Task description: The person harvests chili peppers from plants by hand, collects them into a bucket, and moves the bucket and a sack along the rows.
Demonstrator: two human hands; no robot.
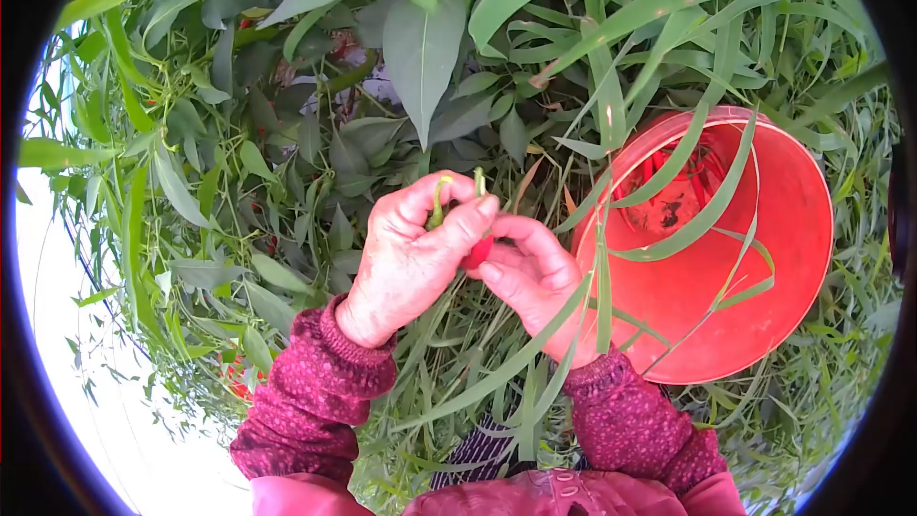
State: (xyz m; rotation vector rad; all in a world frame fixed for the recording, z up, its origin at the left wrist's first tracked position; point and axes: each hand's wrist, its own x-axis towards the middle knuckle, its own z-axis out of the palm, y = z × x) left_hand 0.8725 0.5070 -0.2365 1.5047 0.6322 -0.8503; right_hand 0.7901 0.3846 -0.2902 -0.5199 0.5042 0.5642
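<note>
A red chili pepper (479,253) is between my two hands in the middle of the view, mostly covered by fingers. My left hand (417,244) is closed in a pinch, with green stems (438,205) poking out above its thumb and index finger. From the right, my right hand (537,279) closes its thumb and bent fingers on the lower part of the pepper. How many peppers the fingers hide I cannot tell. A red bucket (735,315) stands just right of my right hand, with several red chili peppers (680,182) at its bottom.
Leafy pepper plants (363,148) fill the area ahead and to the left. Long grass blades (688,229) hang across the bucket's mouth and near my right wrist. Low grass (831,373) surrounds the bucket. More red shows among leaves (234,375) at lower left.
</note>
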